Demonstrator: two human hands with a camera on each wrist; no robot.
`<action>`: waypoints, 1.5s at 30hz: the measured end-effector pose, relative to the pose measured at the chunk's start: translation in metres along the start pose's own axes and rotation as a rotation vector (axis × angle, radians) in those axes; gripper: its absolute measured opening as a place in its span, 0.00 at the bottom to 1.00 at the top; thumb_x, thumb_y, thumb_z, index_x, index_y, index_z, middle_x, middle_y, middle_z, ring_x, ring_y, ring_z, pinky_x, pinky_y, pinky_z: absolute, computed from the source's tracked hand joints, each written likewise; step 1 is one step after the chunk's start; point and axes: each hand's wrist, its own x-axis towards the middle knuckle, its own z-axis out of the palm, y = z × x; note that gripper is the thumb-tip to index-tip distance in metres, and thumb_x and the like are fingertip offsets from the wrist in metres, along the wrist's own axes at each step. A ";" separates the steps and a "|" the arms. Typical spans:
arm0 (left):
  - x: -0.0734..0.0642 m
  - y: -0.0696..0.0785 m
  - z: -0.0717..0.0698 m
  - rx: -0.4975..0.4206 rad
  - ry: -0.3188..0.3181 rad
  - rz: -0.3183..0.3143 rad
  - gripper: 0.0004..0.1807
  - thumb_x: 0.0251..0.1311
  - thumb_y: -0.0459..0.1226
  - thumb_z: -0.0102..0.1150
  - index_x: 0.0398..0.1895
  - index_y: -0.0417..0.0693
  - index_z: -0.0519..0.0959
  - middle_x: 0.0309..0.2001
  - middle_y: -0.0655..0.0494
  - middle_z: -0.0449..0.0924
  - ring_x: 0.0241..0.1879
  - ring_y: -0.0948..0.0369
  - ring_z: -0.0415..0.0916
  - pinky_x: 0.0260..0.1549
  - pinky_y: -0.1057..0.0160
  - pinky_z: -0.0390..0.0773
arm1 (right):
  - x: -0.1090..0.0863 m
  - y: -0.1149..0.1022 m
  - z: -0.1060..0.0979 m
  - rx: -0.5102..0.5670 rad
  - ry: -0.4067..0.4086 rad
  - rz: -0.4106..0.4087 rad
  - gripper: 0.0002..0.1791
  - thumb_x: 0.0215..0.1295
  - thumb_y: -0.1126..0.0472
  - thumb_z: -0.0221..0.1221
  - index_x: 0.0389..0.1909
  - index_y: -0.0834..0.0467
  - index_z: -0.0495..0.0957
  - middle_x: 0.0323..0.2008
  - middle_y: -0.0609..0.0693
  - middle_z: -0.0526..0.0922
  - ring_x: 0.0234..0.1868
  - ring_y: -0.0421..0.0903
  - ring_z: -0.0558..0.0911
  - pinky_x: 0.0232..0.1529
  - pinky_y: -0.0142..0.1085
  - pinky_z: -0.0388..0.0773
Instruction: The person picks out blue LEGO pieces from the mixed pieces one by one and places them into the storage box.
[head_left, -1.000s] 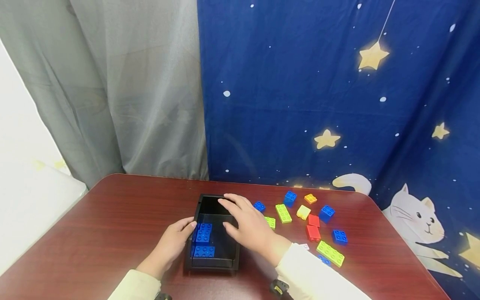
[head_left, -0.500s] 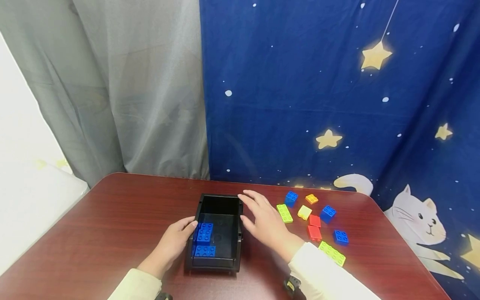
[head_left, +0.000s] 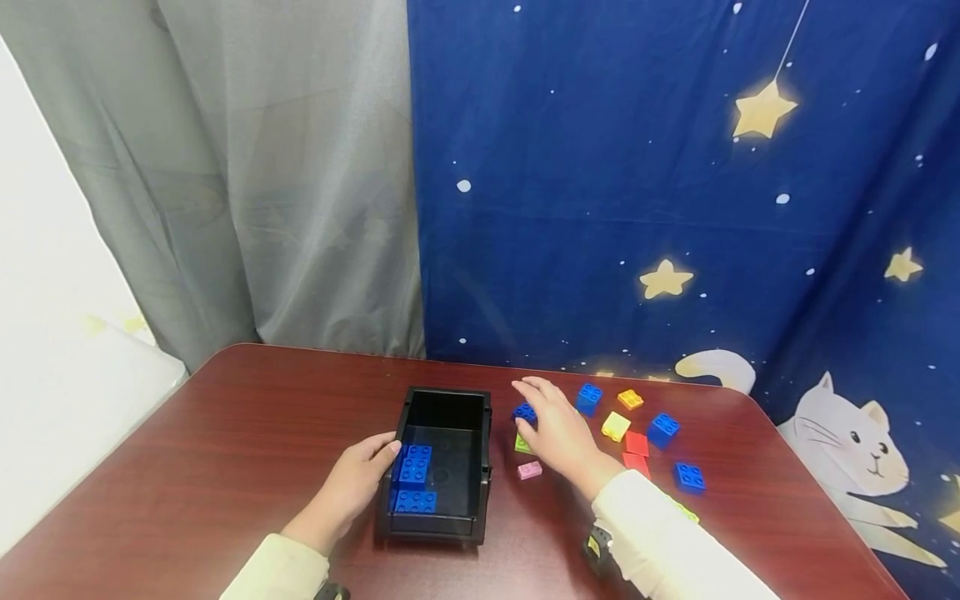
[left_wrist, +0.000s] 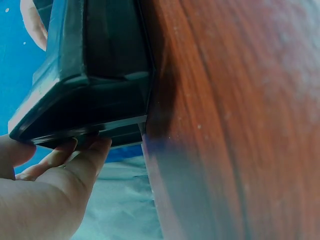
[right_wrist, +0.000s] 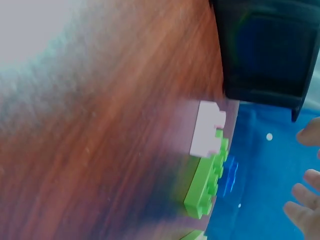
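My left hand (head_left: 348,483) grips the left wall of a black plastic bin (head_left: 459,458), thumb over the rim. In the left wrist view, its fingers (left_wrist: 90,160) lie against the outside of the bin. Two blue building bricks (head_left: 415,467) lie inside, along the left side. Right of the bin, my right hand (head_left: 558,433) hovers over loose bricks with fingers extended, holding nothing. Nearest it are a pink brick (head_left: 529,471), a green brick (head_left: 522,445) partly hidden by the hand, and a blue brick (head_left: 523,412). The right wrist view shows the pink brick (right_wrist: 205,129) beside the green one (right_wrist: 202,187).
Farther right on the dark red table (head_left: 285,408) lie a tall blue brick (head_left: 588,399), an orange one (head_left: 630,399), a yellow one (head_left: 616,426), red ones (head_left: 636,443) and other blue ones (head_left: 689,477). My right sleeve (head_left: 660,533) mostly covers a long green brick.
My right hand has moved rightward from over the bin to above the loose bricks. The pink brick now shows fully beside it. My left hand keeps its grip on the bin.
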 end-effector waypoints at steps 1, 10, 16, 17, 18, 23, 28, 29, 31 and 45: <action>0.000 0.000 0.000 0.001 0.001 0.002 0.24 0.73 0.39 0.45 0.65 0.32 0.67 0.63 0.33 0.69 0.64 0.39 0.64 0.59 0.41 0.69 | 0.001 0.001 0.000 0.000 -0.014 0.019 0.33 0.56 0.61 0.68 0.64 0.56 0.72 0.62 0.55 0.73 0.63 0.54 0.72 0.55 0.49 0.77; 0.000 0.000 0.000 0.008 0.000 -0.001 0.24 0.73 0.39 0.45 0.65 0.32 0.68 0.63 0.33 0.69 0.65 0.39 0.64 0.59 0.41 0.69 | 0.008 0.009 0.003 -0.018 -0.081 0.129 0.32 0.59 0.60 0.66 0.65 0.57 0.70 0.62 0.57 0.72 0.64 0.56 0.71 0.59 0.51 0.73; 0.000 0.000 0.001 0.001 0.008 -0.001 0.23 0.73 0.39 0.45 0.64 0.32 0.68 0.62 0.33 0.70 0.64 0.39 0.65 0.58 0.41 0.70 | 0.015 0.012 0.008 -0.031 -0.122 0.197 0.30 0.61 0.59 0.64 0.65 0.59 0.70 0.62 0.59 0.73 0.63 0.57 0.72 0.60 0.52 0.72; 0.000 0.000 0.001 0.000 0.009 -0.003 0.23 0.73 0.39 0.45 0.64 0.32 0.68 0.62 0.33 0.70 0.64 0.39 0.65 0.58 0.41 0.70 | 0.016 0.012 0.008 -0.030 -0.131 0.208 0.30 0.61 0.59 0.64 0.65 0.59 0.70 0.62 0.60 0.73 0.63 0.57 0.73 0.60 0.52 0.72; 0.000 0.000 0.001 -0.001 0.009 -0.005 0.23 0.73 0.39 0.45 0.64 0.32 0.68 0.62 0.33 0.70 0.64 0.39 0.65 0.58 0.41 0.70 | 0.018 0.013 0.009 -0.030 -0.141 0.220 0.30 0.61 0.59 0.63 0.64 0.59 0.71 0.62 0.60 0.73 0.62 0.57 0.73 0.60 0.52 0.72; 0.000 0.000 0.001 -0.002 0.006 -0.006 0.23 0.73 0.39 0.45 0.64 0.32 0.68 0.62 0.34 0.70 0.64 0.39 0.64 0.59 0.41 0.69 | 0.023 0.015 0.013 -0.058 -0.178 0.253 0.28 0.61 0.59 0.63 0.62 0.61 0.73 0.59 0.60 0.75 0.59 0.58 0.76 0.58 0.52 0.74; 0.000 0.000 0.001 -0.004 0.004 -0.007 0.23 0.73 0.39 0.45 0.64 0.32 0.68 0.63 0.33 0.69 0.65 0.39 0.63 0.60 0.40 0.68 | 0.026 0.016 0.016 -0.081 -0.209 0.271 0.26 0.61 0.58 0.63 0.60 0.62 0.74 0.57 0.61 0.77 0.57 0.58 0.78 0.56 0.52 0.75; 0.000 0.000 0.000 -0.002 0.004 -0.007 0.24 0.73 0.39 0.45 0.64 0.32 0.68 0.63 0.33 0.69 0.65 0.38 0.63 0.60 0.40 0.67 | 0.027 0.016 0.017 -0.081 -0.215 0.274 0.26 0.61 0.58 0.63 0.60 0.63 0.74 0.57 0.61 0.77 0.57 0.58 0.78 0.57 0.52 0.75; -0.001 0.001 0.000 0.000 0.004 -0.007 0.24 0.73 0.39 0.45 0.64 0.32 0.68 0.63 0.33 0.69 0.65 0.38 0.62 0.60 0.40 0.67 | 0.028 0.015 0.018 -0.080 -0.226 0.281 0.26 0.62 0.58 0.63 0.60 0.63 0.74 0.56 0.62 0.78 0.56 0.58 0.78 0.57 0.52 0.75; 0.000 0.001 0.001 0.001 0.009 -0.017 0.24 0.73 0.40 0.45 0.64 0.32 0.68 0.61 0.34 0.71 0.63 0.40 0.66 0.58 0.41 0.70 | 0.033 0.015 0.025 -0.112 -0.237 0.303 0.14 0.61 0.58 0.63 0.41 0.64 0.81 0.34 0.57 0.84 0.28 0.49 0.76 0.41 0.45 0.81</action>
